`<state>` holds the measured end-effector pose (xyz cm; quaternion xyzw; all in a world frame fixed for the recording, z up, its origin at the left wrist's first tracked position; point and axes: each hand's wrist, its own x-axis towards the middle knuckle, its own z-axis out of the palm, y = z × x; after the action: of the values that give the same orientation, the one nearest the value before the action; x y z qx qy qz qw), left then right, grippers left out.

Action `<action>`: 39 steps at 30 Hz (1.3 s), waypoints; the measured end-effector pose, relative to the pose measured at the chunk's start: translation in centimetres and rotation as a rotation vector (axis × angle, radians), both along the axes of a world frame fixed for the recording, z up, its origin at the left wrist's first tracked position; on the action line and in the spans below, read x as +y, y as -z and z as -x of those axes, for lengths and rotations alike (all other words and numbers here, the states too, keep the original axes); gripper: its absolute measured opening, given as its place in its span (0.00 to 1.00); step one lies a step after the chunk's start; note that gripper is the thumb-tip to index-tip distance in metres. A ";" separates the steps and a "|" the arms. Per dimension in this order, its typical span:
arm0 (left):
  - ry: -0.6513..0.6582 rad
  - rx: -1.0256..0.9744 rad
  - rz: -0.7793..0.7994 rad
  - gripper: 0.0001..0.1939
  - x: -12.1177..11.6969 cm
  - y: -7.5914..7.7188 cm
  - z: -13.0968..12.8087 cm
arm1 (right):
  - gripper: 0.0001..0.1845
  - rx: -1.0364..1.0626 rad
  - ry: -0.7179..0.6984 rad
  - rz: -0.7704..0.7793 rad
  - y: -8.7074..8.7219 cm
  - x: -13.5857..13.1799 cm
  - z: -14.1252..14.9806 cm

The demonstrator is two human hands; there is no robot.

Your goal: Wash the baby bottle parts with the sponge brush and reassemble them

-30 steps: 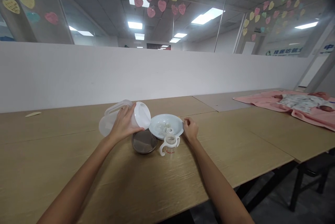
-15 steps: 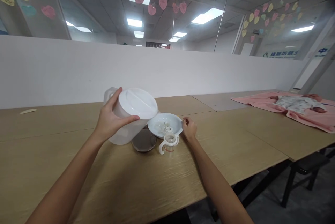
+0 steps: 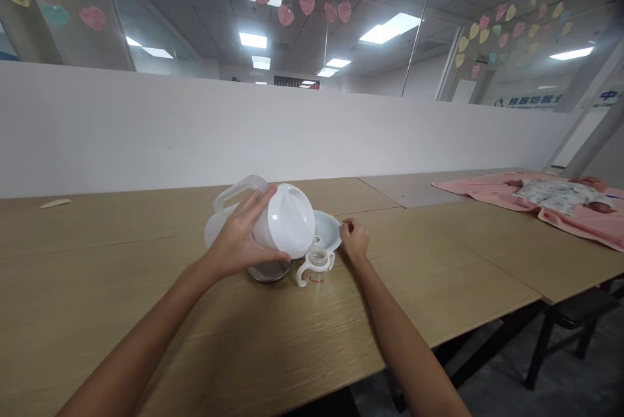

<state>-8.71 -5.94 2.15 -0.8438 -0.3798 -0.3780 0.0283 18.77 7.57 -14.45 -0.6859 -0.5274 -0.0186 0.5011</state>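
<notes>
My left hand (image 3: 244, 235) is wrapped round a white plastic pitcher (image 3: 233, 221) with a lid and a loop handle. It is tipped far over to the right, its lid above a pale bowl (image 3: 330, 227). Whether liquid runs out cannot be seen. At the bowl's right rim, my right hand (image 3: 355, 237) is closed with its fingertips pinching the edge. A clear baby bottle (image 3: 316, 267) with white side handles and no cap stands upright in front of the bowl. Small white pieces (image 3: 316, 241) lie in the bowl, mostly hidden. Under the pitcher is a dark round dish (image 3: 269, 272), partly covered.
On the right, a small figure in patterned clothes (image 3: 556, 195) lies on a pink blanket (image 3: 550, 217). A thin pale flat piece (image 3: 55, 203) rests far left on the wooden table (image 3: 273, 345). Behind rises a white partition (image 3: 146, 131); a dark stool (image 3: 580, 316) stands at the lower right.
My left hand has moved right and tipped the pitcher further over, so it now covers much of the bowl. My right hand has stayed at the rim.
</notes>
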 end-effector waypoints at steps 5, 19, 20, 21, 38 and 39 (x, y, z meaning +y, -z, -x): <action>0.024 0.013 0.020 0.54 -0.3 0.0 -0.2 | 0.17 -0.004 -0.002 0.019 -0.2 0.0 0.1; -0.003 -0.023 0.047 0.54 -0.6 -0.5 -0.1 | 0.17 0.008 -0.013 0.045 -0.2 0.0 0.0; 0.007 -0.019 0.045 0.54 -0.7 -0.4 -0.1 | 0.17 0.010 -0.014 0.045 -0.2 0.0 0.0; 0.012 -0.016 0.046 0.55 -0.6 -0.4 -0.1 | 0.17 0.011 -0.016 0.044 -0.2 0.0 0.0; -0.439 -1.001 -0.052 0.44 5.7 0.2 6.9 | 0.16 0.047 -0.041 0.049 0.2 0.0 -0.2; -0.446 -0.971 -0.096 0.45 6.1 0.6 7.1 | 0.16 0.044 -0.043 0.045 0.2 0.1 -0.3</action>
<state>-15.83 0.15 1.55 -0.4685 -0.5018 -0.7264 -0.0325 19.03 7.64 -14.69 -0.6857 -0.5310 0.0190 0.4975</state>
